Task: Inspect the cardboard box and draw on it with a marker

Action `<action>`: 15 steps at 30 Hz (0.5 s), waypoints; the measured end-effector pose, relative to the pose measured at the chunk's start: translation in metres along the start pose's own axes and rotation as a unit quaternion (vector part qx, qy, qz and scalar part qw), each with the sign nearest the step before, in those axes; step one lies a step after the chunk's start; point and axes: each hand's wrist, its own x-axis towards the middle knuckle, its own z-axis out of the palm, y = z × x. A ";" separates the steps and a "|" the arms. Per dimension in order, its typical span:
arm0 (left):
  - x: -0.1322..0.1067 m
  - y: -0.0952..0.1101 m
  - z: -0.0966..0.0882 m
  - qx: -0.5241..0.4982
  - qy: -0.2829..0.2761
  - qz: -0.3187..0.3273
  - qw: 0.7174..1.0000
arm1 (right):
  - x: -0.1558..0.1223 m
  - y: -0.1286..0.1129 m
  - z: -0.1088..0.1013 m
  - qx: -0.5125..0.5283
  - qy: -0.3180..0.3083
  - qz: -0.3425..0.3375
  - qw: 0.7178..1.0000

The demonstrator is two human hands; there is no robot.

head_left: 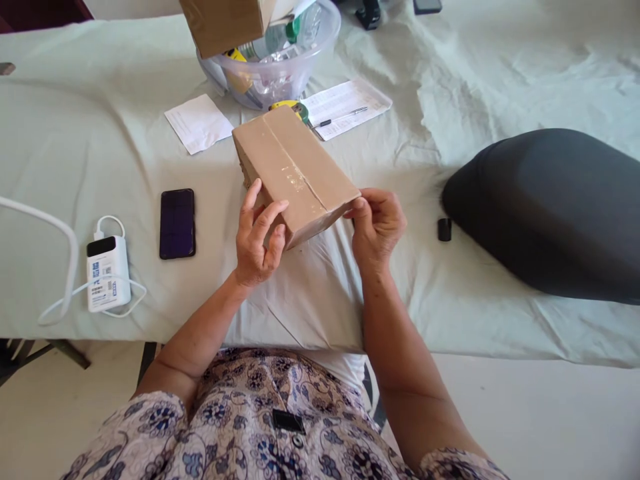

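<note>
A brown cardboard box [300,167], its seam taped along the top, sits at an angle over the cloth in front of me. My left hand [260,240] grips its near left corner, fingertips on the top edge and thumb by the front face. At the right corner, the thumb and fingers of my right hand [377,223] are pinched together on the box's edge. Whether a bit of tape is also between them, I cannot tell. Just behind the box, a yellow and green tape measure [295,108] is partly hidden.
A clear plastic basin [320,50] of bottles stands behind, another carton [227,27] above it. Papers [200,123] and a pen [343,118] lie nearby. Leftward are a phone [177,223] and a cabled power bank [107,273]; rightward, a black cap [444,229] and a dark padded seat [550,213].
</note>
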 end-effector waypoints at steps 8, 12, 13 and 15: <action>0.000 -0.014 -0.004 -0.018 0.011 -0.053 0.998 | -0.019 -0.010 0.012 0.042 -0.088 0.010 0.995; 0.001 -0.022 -0.004 -0.039 0.048 -0.067 0.996 | -0.019 -0.003 0.012 -0.010 -0.209 0.034 0.977; 0.002 -0.023 -0.005 -0.045 0.053 -0.071 0.995 | -0.019 -0.002 0.011 -0.034 -0.240 0.037 0.970; 0.003 -0.024 -0.005 -0.054 0.059 -0.076 0.994 | -0.020 0.001 0.011 -0.083 -0.286 0.040 0.954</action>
